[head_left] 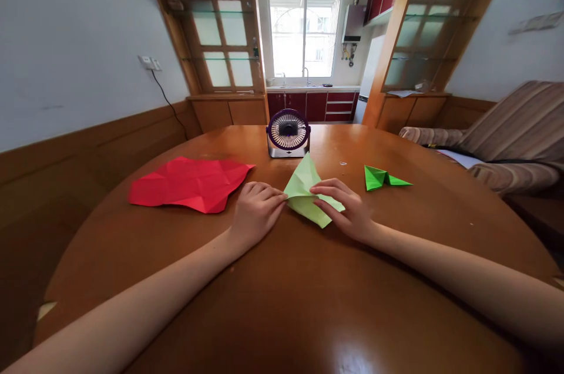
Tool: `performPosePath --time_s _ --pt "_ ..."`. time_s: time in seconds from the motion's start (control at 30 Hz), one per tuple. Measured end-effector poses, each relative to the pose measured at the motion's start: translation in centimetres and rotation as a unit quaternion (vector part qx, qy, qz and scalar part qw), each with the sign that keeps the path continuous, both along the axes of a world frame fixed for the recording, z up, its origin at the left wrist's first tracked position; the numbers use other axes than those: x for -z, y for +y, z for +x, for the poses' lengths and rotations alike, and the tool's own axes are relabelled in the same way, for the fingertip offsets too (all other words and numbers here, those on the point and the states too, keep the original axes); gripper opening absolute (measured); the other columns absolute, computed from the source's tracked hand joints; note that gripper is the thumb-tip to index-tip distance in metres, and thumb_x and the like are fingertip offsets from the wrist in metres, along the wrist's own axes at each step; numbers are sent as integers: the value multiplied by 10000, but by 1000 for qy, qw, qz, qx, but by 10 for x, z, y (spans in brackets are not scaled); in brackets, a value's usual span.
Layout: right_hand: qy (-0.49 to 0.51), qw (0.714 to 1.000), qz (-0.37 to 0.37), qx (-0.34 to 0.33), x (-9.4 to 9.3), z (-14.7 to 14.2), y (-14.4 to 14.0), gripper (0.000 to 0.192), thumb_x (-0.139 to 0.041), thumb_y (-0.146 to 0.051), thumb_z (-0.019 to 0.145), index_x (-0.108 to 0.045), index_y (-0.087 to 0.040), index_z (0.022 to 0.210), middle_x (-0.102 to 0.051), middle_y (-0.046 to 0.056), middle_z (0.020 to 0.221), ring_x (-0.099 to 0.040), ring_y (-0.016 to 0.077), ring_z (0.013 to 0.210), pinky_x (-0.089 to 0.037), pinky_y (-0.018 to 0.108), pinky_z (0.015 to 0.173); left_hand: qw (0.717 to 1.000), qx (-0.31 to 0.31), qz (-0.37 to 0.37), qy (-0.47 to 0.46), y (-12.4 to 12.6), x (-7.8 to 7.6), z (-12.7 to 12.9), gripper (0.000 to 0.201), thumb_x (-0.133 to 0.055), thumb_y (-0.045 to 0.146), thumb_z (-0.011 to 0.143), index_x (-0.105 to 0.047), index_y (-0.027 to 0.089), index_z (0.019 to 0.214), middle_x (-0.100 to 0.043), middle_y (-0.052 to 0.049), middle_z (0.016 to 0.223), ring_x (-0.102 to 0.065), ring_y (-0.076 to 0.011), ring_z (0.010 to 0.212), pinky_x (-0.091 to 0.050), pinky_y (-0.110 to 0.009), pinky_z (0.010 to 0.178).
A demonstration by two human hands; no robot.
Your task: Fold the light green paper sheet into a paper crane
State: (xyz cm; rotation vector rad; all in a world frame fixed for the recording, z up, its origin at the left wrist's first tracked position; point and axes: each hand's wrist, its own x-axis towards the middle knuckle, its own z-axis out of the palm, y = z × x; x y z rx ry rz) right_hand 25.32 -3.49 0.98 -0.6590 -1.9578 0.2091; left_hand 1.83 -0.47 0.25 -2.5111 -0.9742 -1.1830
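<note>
A light green folded paper [305, 185] lies on the round brown table [308, 303], pointed end away from me. My left hand [255, 211] pinches its left corner with curled fingers. On the paper's right side rests my right hand [346, 206], fingers pressing down on the fold. Both hands grip the same sheet.
A creased red paper sheet [191, 183] lies flat to the left. To the right sits a darker green folded paper figure [382, 178]. A small purple desk fan [288, 133] stands just behind the light green paper. A striped sofa [506, 139] is at the right.
</note>
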Motion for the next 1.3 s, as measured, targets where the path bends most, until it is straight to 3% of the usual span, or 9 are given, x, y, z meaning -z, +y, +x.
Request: performPosePath --time_s 0.13,0.23,0.33,0.6,0.87,1.0,1.13,1.3 --pt "12 1000 -13 23 -2 4 2 203 -471 -240 942 -568 -234 1120 -623 83 1055 -585 201 1015 -482 382 883 988 5 -135 -78 9 6 -3 179 -604 330 849 -748 271 936 -752 -34 883 -670 -220 796 -495 -380 751" --pt "-42 998 -28 22 0 8 9 162 -450 -234 942 -595 -213 1013 -644 77 971 -608 198 925 -488 359 826 939 35 -283 -195 14 9 -4 190 -645 361 799 -756 243 898 -759 -26 870 -700 -221 770 -549 -345 694" --pt "-133 990 -45 -2 4 11 16 198 -428 -210 928 -613 -204 1001 -666 75 955 -621 201 881 -496 353 791 892 61 -360 -266 17 8 -4 203 -689 370 737 -762 217 848 -760 -25 852 -714 -233 775 -578 -355 719" --pt "-225 971 -30 -79 8 8 15 266 -430 -200 914 -613 -203 1107 -651 111 1123 -580 246 1072 -427 456 964 861 104 -415 -275 17 4 -4 239 -718 387 707 -766 205 855 -758 -41 876 -712 -241 796 -579 -387 775" --pt "-239 962 -99 -89 10 14 25 237 -401 -269 940 -601 -197 836 -603 51 833 -551 192 802 -467 362 817 829 113 -448 -313 18 5 -4 247 -721 393 724 -714 169 828 -747 -58 837 -692 -192 735 -556 -297 682" --pt "-201 965 -147 -84 11 16 28 290 -378 -312 957 -618 -193 847 -598 46 828 -538 179 769 -466 319 729 844 134 -438 -280 16 6 -2 266 -681 412 769 -659 170 878 -735 -58 858 -693 -189 773 -558 -313 714" --pt "-162 965 -186 -86 10 15 26 271 -416 -344 956 -644 -214 1026 -648 45 938 -573 184 866 -461 325 797 859 164 -429 -227 16 7 -1 267 -724 357 728 -664 178 917 -737 -62 937 -696 -210 868 -553 -358 815" --pt "-142 949 -253 -123 9 17 28 387 -421 -466 934 -669 -169 920 -649 49 920 -569 189 866 -460 324 808 844 120 -468 -232 16 7 -2 240 -727 349 711 -713 159 856 -749 -60 909 -701 -214 823 -554 -329 773"
